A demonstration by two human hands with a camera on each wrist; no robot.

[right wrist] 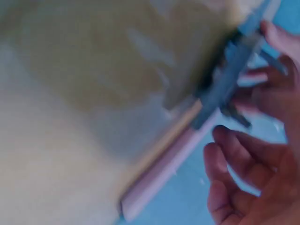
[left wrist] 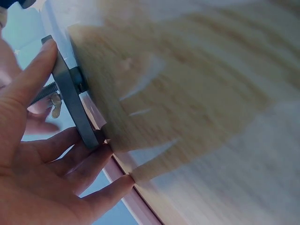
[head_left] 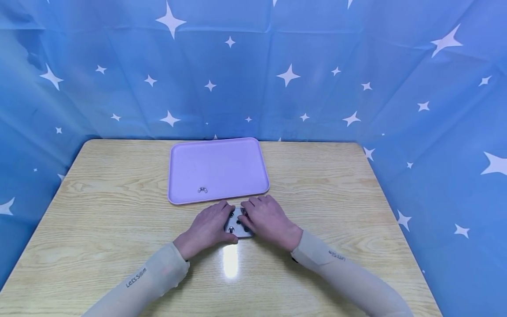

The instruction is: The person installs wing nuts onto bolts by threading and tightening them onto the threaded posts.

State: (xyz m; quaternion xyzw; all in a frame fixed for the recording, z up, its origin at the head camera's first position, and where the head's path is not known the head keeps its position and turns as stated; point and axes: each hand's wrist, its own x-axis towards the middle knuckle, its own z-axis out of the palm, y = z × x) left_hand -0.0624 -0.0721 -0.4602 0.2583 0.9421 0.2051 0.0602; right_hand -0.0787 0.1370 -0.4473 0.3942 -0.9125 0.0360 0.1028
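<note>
A flat metal plate (head_left: 240,232) is held on edge-resting fingers by my left hand (head_left: 209,225), thumb at its near edge and fingertips at its far edge. Bolts stand through it; in the left wrist view one threaded bolt (left wrist: 43,93) carries a wing nut (left wrist: 56,105), with a dark bolt head (left wrist: 78,79) below. My right hand (head_left: 269,220) bends over the plate's right part. In the blurred right wrist view its fingertips are close around a wing nut (right wrist: 236,115); whether they pinch it cannot be made out.
Beyond the hands lies a purple tray (head_left: 218,163), with one loose wing nut (head_left: 202,189) near its front edge. Under everything is a wood-grain table (head_left: 119,198). A blue star-patterned curtain (head_left: 253,66) stands behind and beside it.
</note>
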